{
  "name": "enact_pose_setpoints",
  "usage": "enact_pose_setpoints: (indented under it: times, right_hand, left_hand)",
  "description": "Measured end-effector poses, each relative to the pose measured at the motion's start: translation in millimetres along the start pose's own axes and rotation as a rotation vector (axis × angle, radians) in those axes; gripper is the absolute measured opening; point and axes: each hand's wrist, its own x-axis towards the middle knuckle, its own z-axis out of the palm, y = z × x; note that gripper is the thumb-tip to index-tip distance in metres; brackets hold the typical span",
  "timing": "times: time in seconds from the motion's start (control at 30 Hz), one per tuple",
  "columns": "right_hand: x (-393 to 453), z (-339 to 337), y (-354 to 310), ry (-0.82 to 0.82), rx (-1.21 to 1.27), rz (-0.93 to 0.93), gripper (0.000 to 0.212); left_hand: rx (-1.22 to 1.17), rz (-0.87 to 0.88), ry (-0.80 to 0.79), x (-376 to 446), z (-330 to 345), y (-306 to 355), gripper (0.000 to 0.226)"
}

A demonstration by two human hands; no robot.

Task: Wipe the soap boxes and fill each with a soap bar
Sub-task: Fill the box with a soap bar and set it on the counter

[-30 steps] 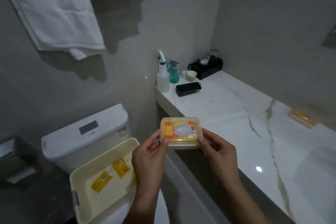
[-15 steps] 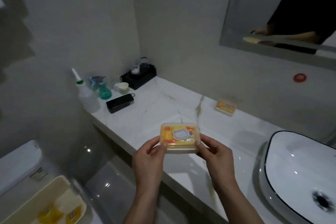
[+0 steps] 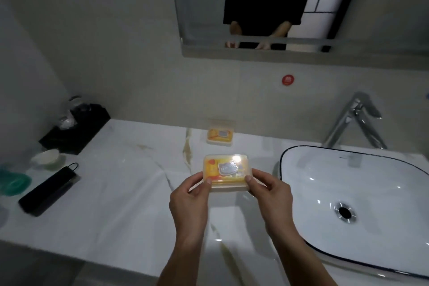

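I hold a clear lidded soap box (image 3: pixel 226 170) with a yellow wrapped soap bar inside, above the white marble counter (image 3: pixel 120 195). My left hand (image 3: pixel 189 202) pinches its left end, thumb on the lid. My right hand (image 3: pixel 270 194) pinches its right end in the same way. A second soap box (image 3: pixel 220 136) with a yellow bar inside lies on the counter by the back wall, its lid standing open.
A white basin (image 3: pixel 362 204) with a chrome tap (image 3: pixel 355 118) sits to the right. A black pouch (image 3: pixel 47 189), a small cup (image 3: pixel 47 158), a teal bottle (image 3: pixel 14 182) and a black tray (image 3: pixel 74 127) stand at the left. A mirror (image 3: pixel 278 7) hangs above.
The view has swung right from the toilet and basket to face the counter, mirror and basin. Both hands have kept their grip on the soap box, which now hangs over the counter.
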Motion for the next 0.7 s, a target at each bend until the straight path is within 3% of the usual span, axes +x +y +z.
enact_pose_setpoints:
  times: [0.37, 0.7]
  right_hand:
    - [79.6, 36.5, 11.7, 0.225, 0.006, 0.096, 0.020]
    - [136.1, 41.8, 49.8, 0.283, -0.058, 0.155, 0.018]
  left_hand:
    - [0.106, 0.073, -0.167, 107.1, 57.7, -15.9, 0.021]
    - [0.179, 0.024, -0.240, 147.7, 112.1, -48.3, 0.019]
